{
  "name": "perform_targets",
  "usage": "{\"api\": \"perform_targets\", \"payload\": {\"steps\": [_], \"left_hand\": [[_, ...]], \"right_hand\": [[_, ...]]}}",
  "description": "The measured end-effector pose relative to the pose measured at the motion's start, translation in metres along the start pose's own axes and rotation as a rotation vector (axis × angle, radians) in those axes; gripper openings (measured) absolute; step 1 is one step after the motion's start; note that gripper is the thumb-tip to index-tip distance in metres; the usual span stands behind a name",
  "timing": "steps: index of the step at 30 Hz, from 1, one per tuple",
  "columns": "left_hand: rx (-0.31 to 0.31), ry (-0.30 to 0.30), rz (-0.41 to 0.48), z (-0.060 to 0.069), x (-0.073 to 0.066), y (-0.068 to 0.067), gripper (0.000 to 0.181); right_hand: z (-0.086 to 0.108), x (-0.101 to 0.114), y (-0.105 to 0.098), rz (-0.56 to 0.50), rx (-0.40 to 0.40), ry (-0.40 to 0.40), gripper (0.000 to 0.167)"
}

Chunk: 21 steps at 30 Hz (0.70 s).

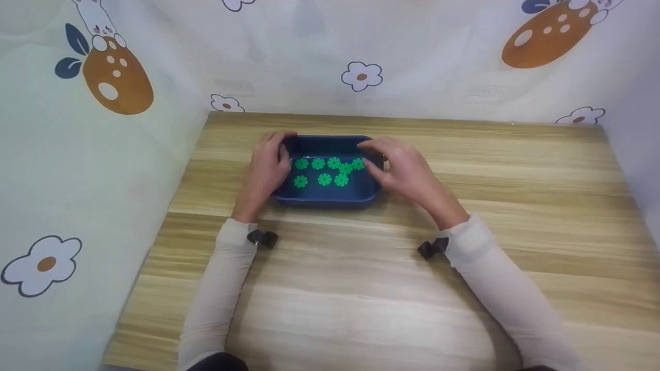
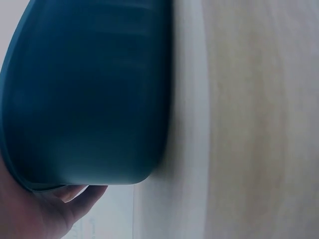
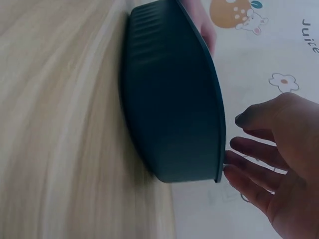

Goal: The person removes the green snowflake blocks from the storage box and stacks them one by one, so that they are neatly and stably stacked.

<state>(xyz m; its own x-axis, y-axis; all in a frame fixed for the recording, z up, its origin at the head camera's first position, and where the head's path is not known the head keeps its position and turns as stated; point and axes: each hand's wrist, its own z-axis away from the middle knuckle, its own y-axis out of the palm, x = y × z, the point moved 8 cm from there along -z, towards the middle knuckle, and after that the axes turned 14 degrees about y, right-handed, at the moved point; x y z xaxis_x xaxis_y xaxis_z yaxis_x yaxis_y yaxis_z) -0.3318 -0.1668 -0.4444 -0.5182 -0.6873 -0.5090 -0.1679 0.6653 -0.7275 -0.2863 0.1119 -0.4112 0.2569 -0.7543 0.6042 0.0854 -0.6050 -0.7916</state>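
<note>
A dark blue rectangular plastic bin (image 1: 325,203) sits on the wooden table. Several small green notched discs (image 1: 324,179) lie on its floor, a few touching at the right. At the bin's left end my left hand (image 1: 268,162) grips the rim, thumb on the inner side. In the left wrist view, the fingers of this hand (image 2: 35,214) show past the bin's wall (image 2: 89,94). My right hand (image 1: 405,167) hovers over the right end, fingers loosely bent. From the right wrist, that hand (image 3: 284,149) appears spread beside the rim (image 3: 217,99), fingertips close to it; contact is unclear.
The wooden table (image 1: 350,288) runs to a pale printed cloth (image 1: 428,62) behind and at the left. Black wrist devices (image 1: 263,238) sit at both cuffs.
</note>
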Motion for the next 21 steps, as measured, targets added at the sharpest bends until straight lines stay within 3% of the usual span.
{"api": "perform_targets", "payload": {"steps": [5, 9, 14, 21], "left_hand": [[-0.013, -0.038, 0.055, -0.001, 0.005, 0.002, 0.04], [-0.035, -0.026, 0.091, -0.002, 0.006, 0.002, 0.039], [-0.046, -0.007, 0.102, -0.002, 0.005, 0.002, 0.041], [-0.045, -0.024, 0.103, 0.0, 0.008, 0.0, 0.042]], "right_hand": [[-0.003, 0.006, 0.015, 0.012, 0.058, 0.003, 0.04], [-0.008, 0.011, 0.027, 0.023, 0.098, -0.034, 0.038], [-0.015, 0.018, 0.039, 0.064, 0.144, -0.067, 0.035], [-0.022, 0.027, 0.053, 0.093, 0.207, -0.085, 0.035]]}}
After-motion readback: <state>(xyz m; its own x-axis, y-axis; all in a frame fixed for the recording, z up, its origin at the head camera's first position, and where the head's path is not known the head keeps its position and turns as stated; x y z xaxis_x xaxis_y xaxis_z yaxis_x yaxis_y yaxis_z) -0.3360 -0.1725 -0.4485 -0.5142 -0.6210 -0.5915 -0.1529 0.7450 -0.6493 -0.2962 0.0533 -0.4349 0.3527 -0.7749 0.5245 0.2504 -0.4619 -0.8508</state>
